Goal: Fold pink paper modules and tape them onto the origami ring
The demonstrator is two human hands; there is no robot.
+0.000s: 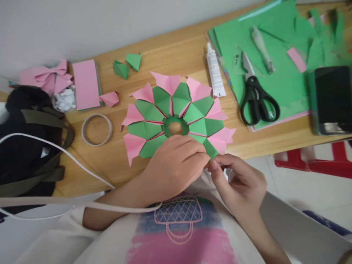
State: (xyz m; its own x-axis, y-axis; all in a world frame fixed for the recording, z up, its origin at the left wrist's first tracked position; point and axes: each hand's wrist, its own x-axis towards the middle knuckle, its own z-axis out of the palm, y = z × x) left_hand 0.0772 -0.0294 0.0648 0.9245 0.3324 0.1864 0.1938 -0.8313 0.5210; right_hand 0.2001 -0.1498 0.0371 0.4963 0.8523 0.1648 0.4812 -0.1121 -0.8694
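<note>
A ring-shaped paper flower (145, 129) of folded green and pink pieces lies at the table's front edge, with a round hole in its middle. My left hand (180, 163) lies across its near side, palm down, and hides several pieces there. Its fingertips press together at the flower's lower right. My right hand (238, 179) pinches a green folded corner of the flower between thumb and index finger, close to the left fingertips. Exactly what lies between the left fingers is hidden.
Around the flower are a roll of tape (83, 129), pink paper (86, 85), loose green pieces (120, 69), a glue tube (215, 71), black scissors (254, 101), green sheets (286, 91) and a black phone-like object (332, 99). A white cable (68, 154) crosses the left side.
</note>
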